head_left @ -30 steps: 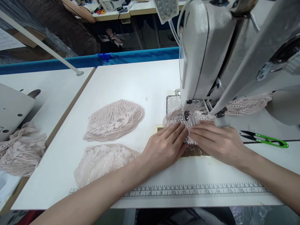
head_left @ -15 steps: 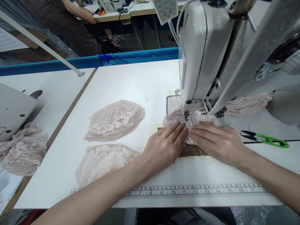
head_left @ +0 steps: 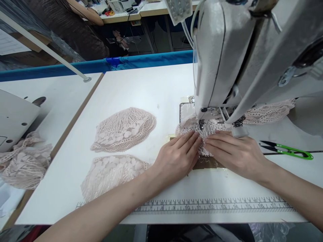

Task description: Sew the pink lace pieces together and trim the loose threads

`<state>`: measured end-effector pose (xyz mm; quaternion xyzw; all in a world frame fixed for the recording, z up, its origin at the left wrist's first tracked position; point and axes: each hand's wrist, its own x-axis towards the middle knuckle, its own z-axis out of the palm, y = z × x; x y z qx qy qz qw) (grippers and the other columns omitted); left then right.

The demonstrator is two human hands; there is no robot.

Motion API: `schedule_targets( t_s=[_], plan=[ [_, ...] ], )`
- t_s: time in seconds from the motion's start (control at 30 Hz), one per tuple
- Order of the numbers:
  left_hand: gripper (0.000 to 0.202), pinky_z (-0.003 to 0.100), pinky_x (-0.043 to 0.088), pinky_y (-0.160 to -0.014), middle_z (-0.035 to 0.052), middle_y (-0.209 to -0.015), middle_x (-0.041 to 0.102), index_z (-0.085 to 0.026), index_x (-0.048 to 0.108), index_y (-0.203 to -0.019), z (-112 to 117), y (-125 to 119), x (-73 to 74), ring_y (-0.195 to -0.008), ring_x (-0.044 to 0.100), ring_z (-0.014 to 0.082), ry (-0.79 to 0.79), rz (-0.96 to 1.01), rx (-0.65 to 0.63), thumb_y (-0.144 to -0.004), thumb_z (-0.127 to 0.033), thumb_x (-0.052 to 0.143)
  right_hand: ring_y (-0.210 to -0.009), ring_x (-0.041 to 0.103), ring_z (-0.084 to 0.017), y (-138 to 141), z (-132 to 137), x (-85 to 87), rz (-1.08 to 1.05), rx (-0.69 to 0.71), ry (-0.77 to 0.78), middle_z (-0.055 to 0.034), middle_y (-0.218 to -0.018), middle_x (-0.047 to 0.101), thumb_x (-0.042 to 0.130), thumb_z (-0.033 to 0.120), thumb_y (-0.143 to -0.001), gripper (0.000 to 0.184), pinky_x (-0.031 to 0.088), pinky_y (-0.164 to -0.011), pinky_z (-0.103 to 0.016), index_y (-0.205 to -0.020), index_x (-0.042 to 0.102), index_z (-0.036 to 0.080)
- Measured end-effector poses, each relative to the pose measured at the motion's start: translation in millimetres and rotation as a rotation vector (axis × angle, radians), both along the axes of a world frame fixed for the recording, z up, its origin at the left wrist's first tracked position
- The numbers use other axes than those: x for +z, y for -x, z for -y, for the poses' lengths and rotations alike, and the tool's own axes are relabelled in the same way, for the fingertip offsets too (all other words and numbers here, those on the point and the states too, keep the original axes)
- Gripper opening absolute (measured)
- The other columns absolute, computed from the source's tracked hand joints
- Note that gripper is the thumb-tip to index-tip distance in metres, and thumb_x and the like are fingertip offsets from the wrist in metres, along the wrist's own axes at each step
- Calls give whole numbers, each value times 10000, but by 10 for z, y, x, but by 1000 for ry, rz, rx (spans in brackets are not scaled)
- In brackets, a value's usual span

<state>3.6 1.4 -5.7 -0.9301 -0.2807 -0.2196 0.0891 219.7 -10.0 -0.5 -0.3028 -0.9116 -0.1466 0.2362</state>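
A pale pink lace piece (head_left: 209,129) lies under the presser foot of a sewing machine (head_left: 214,60). My left hand (head_left: 178,154) rests flat on its near left part, fingers stretched toward the needle area. On the right, my right hand (head_left: 234,153) presses the same lace with straight, flat fingers. The fingertips of both hands almost meet just in front of the foot. Part of the lace is hidden beneath the fingers. To the left, a lace cup-shaped piece (head_left: 124,129) lies flat, and a second lace piece (head_left: 111,173) is partly covered by my left forearm.
Green-handled thread snips (head_left: 287,150) lie right of my right hand. More lace (head_left: 271,112) sits behind the machine's needle end. A printed ruler (head_left: 186,206) runs along the table's front edge. Bunched lace (head_left: 26,164) is at far left. Another person's arm (head_left: 87,13) shows beyond the blue cloth.
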Motion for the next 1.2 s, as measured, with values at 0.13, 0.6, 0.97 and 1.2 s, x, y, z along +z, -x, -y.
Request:
schedule_targets(
  t_s=[0.13, 0.6, 0.97, 1.2],
  plan=[
    [280, 383, 602, -893, 147, -1179, 681, -46, 637, -1152, 6, 1, 0, -1132, 640, 252, 12, 3, 1, -923, -177, 543, -874, 685, -156, -2, 6, -23, -18, -1, 6, -46, -1018, 745, 572, 64, -877, 183, 550, -734, -282, -985, 700, 137],
    [301, 383, 585, -919, 158, -1193, 675, -37, 633, -1163, -10, 1, -15, -1152, 627, 254, 35, 27, 13, -924, -198, 544, -816, 694, -137, -6, -21, -23, 16, -28, -20, -30, -1035, 745, 548, 39, -879, 210, 545, -671, -271, -969, 707, 143],
    [325, 385, 571, -944, 157, -1221, 659, -47, 628, -1175, -26, -2, -14, -1175, 612, 257, 34, 10, 35, -934, -250, 544, -825, 701, -160, -10, -28, -35, 20, -39, -35, -49, -1073, 734, 605, 51, -853, 188, 567, -745, -308, -998, 706, 116],
    [300, 369, 573, -941, 130, -1178, 684, -60, 649, -1150, -19, 3, -9, -1125, 645, 237, -17, -1, 33, -941, -243, 537, -868, 700, -163, -2, -18, -49, -21, -5, -6, -54, -1064, 737, 593, 34, -853, 194, 562, -833, -320, -991, 703, 114]
  ],
)
